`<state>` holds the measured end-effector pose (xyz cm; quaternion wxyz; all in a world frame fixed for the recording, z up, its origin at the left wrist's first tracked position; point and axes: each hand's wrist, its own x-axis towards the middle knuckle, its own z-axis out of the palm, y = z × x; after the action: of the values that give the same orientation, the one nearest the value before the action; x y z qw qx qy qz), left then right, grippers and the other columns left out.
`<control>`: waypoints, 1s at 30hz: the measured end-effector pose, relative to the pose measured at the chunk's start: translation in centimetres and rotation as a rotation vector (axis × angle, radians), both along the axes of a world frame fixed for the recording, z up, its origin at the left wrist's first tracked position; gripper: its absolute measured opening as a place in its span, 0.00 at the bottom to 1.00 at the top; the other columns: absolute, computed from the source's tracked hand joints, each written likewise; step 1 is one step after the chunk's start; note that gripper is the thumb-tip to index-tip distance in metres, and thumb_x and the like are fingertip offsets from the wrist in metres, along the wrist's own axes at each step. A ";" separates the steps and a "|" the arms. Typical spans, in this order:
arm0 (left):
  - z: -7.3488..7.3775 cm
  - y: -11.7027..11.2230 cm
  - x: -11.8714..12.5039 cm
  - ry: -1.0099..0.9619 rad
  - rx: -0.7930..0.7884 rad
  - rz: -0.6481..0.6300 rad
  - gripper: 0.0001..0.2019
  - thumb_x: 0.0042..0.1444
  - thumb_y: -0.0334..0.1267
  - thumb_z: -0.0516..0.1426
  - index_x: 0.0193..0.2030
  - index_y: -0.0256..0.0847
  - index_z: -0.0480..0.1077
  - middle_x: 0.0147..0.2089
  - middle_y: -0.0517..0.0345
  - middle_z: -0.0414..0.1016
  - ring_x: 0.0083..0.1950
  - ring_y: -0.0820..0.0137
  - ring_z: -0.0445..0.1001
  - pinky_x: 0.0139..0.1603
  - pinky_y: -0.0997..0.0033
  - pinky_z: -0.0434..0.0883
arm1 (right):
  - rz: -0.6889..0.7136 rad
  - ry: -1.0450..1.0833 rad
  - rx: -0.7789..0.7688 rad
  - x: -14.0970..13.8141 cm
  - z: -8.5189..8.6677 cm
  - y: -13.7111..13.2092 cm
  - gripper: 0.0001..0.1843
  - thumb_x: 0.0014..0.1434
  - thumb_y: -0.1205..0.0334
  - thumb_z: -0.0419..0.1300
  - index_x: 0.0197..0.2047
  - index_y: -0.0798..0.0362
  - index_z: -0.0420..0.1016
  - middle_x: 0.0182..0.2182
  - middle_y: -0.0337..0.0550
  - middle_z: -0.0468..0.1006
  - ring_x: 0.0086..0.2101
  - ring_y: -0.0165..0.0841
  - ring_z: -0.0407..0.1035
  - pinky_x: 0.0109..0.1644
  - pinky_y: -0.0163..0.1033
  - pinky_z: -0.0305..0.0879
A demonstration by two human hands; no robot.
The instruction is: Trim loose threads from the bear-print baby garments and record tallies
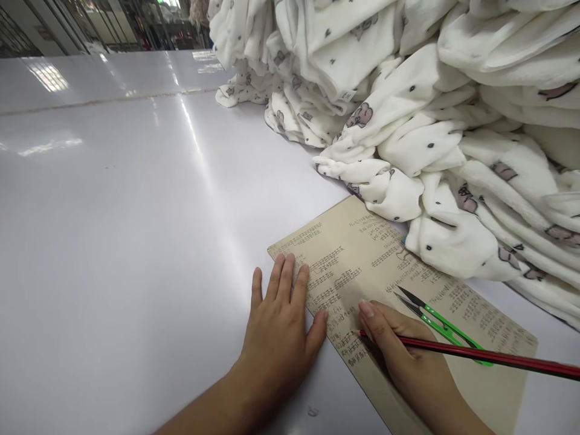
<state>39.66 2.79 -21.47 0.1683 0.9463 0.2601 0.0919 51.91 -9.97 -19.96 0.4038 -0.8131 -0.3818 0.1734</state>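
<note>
A tan sheet of paper or card point(362, 241) lies aslant on the table, covered in handwritten marks and tallies. My left hand point(283, 320) rests flat with fingers spread, its fingertips over the sheet's left edge. In my right hand point(403, 356) is a red and black pencil point(489, 355), pinched between thumb and fingers. The pencil's tip meets or hovers just over the writing near the sheet's lower left edge; I cannot tell which. Green thread snips point(446, 329) with dark blades lie on the sheet beyond my right hand, partly crossed by the pencil.
A large heap of white plush fabric pieces point(408, 139) with brownish animal prints fills the right and back, touching the sheet's far edge. The glossy white table point(113, 241) stretches to the left, with a seam line across its far part. Racks point(113, 24) stand behind.
</note>
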 end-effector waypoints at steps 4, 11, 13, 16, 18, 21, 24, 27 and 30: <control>0.2 -0.1 0.0 0.005 -0.003 0.004 0.27 0.63 0.51 0.41 0.65 0.39 0.53 0.69 0.50 0.47 0.70 0.60 0.45 0.66 0.42 0.46 | 0.031 0.000 -0.011 -0.1 0.0 0.2 0.23 0.63 0.52 0.49 0.18 0.51 0.54 0.16 0.33 0.57 0.20 0.26 0.54 0.24 0.32 0.52; 0.2 -0.1 0.0 0.025 0.002 0.001 0.28 0.63 0.51 0.40 0.65 0.39 0.52 0.69 0.52 0.45 0.70 0.61 0.44 0.66 0.42 0.46 | 0.036 -0.008 -0.009 -0.1 0.0 0.2 0.23 0.63 0.53 0.49 0.19 0.51 0.55 0.15 0.33 0.58 0.19 0.27 0.55 0.25 0.33 0.52; 0.2 -0.1 0.0 0.030 -0.001 0.003 0.28 0.63 0.51 0.41 0.65 0.39 0.52 0.70 0.52 0.44 0.70 0.61 0.43 0.67 0.42 0.45 | 0.040 -0.007 -0.009 -0.1 0.1 0.1 0.23 0.63 0.53 0.49 0.19 0.51 0.55 0.15 0.33 0.57 0.19 0.27 0.55 0.24 0.33 0.51; 0.3 0.0 0.0 0.035 -0.011 0.004 0.28 0.63 0.51 0.41 0.65 0.39 0.53 0.70 0.52 0.44 0.70 0.61 0.43 0.67 0.43 0.45 | 0.057 -0.005 -0.017 -0.1 0.1 0.1 0.23 0.63 0.53 0.49 0.19 0.51 0.53 0.15 0.33 0.56 0.19 0.27 0.54 0.23 0.34 0.51; 0.4 0.0 0.0 0.032 -0.016 0.002 0.28 0.63 0.51 0.41 0.65 0.39 0.53 0.70 0.52 0.45 0.70 0.61 0.44 0.67 0.43 0.45 | 0.064 -0.002 -0.025 0.0 0.1 0.2 0.23 0.63 0.53 0.49 0.19 0.50 0.52 0.15 0.33 0.55 0.19 0.27 0.53 0.23 0.34 0.50; 0.4 0.0 0.0 0.027 -0.016 0.002 0.27 0.63 0.50 0.41 0.65 0.39 0.53 0.69 0.51 0.45 0.70 0.60 0.44 0.67 0.43 0.45 | 0.065 0.006 -0.030 0.0 0.2 0.3 0.23 0.63 0.52 0.49 0.19 0.51 0.50 0.16 0.33 0.54 0.19 0.27 0.52 0.24 0.34 0.50; 0.3 0.0 0.1 0.018 -0.006 -0.001 0.27 0.62 0.50 0.43 0.65 0.39 0.53 0.69 0.50 0.47 0.70 0.59 0.45 0.66 0.42 0.45 | 0.049 0.012 -0.023 -0.1 0.3 0.2 0.23 0.63 0.52 0.49 0.19 0.51 0.51 0.16 0.33 0.54 0.19 0.27 0.52 0.24 0.34 0.50; 0.1 0.0 0.1 0.008 0.011 -0.008 0.27 0.62 0.48 0.45 0.65 0.38 0.53 0.69 0.48 0.47 0.69 0.58 0.45 0.66 0.41 0.46 | 0.011 0.026 -0.014 -0.2 0.2 -0.1 0.23 0.62 0.52 0.50 0.19 0.51 0.53 0.16 0.34 0.55 0.20 0.28 0.52 0.24 0.34 0.49; 0.1 0.0 0.1 0.008 0.021 -0.009 0.27 0.61 0.48 0.45 0.64 0.38 0.53 0.69 0.48 0.47 0.69 0.58 0.46 0.66 0.41 0.47 | -0.050 0.064 0.002 -0.1 0.2 -0.4 0.24 0.63 0.51 0.50 0.18 0.51 0.52 0.16 0.34 0.55 0.20 0.27 0.53 0.23 0.34 0.50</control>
<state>39.72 2.83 -21.34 0.1576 0.9496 0.2555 0.0902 51.83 -10.37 -19.75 0.4210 -0.8160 -0.3484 0.1886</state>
